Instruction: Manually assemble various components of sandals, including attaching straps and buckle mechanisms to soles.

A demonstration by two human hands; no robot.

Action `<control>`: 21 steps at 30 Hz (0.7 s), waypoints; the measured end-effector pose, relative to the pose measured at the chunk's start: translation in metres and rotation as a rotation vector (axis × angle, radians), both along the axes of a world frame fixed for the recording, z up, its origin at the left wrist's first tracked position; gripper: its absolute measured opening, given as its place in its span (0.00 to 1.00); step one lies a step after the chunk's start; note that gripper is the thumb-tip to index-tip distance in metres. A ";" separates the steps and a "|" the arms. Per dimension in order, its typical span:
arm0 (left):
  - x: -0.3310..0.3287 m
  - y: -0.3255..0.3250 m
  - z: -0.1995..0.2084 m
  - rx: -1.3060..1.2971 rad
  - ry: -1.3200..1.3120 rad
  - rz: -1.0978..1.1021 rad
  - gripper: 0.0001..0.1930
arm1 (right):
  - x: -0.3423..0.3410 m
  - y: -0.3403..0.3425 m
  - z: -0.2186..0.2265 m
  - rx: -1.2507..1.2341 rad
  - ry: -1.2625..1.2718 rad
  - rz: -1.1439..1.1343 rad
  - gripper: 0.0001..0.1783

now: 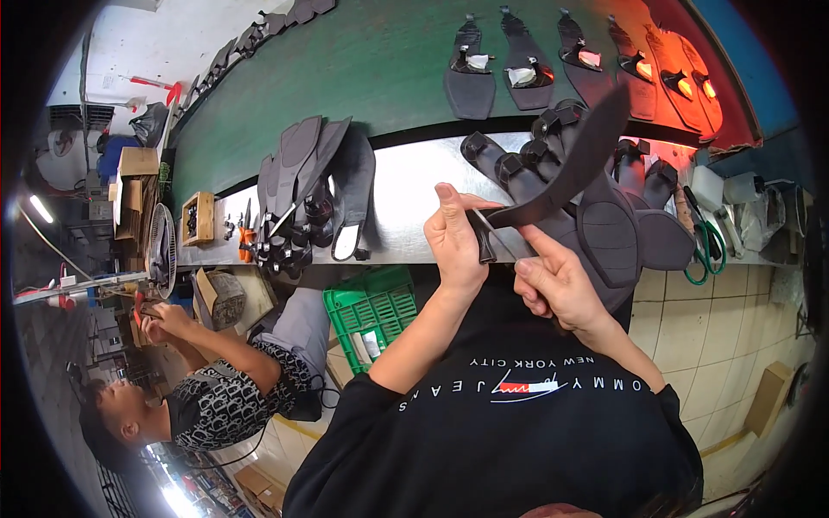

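A long curved black shoe sole with a heel (583, 164) is held tilted above the bench edge. My left hand (456, 237) is closed round its heel end, thumb pointing up. My right hand (560, 281) is closed just to the right, its index finger stretched against the underside of the sole. A thin grey tool (494, 231) runs from the heel end into the right hand; its kind cannot be made out. Beside and behind the sole lie several dark heeled sole pieces (609, 229), partly covered by it.
A green work surface (380, 78) carries a row of strapped sandals (471, 78), red-lit at the right. More soles (302, 173) are piled at the left. Green-handled scissors (710, 246) hang at the right edge. A green crate (371, 302) stands below. A co-worker (224, 380) sits at the left.
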State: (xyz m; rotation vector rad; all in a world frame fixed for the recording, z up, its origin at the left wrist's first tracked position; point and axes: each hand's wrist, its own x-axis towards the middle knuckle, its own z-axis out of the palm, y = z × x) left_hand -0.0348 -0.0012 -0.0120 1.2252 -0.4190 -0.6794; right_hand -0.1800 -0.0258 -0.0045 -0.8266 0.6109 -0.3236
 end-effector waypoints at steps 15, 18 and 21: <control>0.017 0.003 0.001 -0.029 0.100 -0.074 0.43 | 0.007 -0.009 -0.008 -1.270 0.182 -0.258 0.07; 0.018 0.002 0.005 0.040 0.131 -0.073 0.43 | 0.009 -0.007 -0.011 -1.336 0.163 -0.239 0.06; 0.024 0.006 0.002 0.030 0.292 -0.135 0.44 | 0.010 -0.004 -0.007 -1.330 0.127 -0.197 0.06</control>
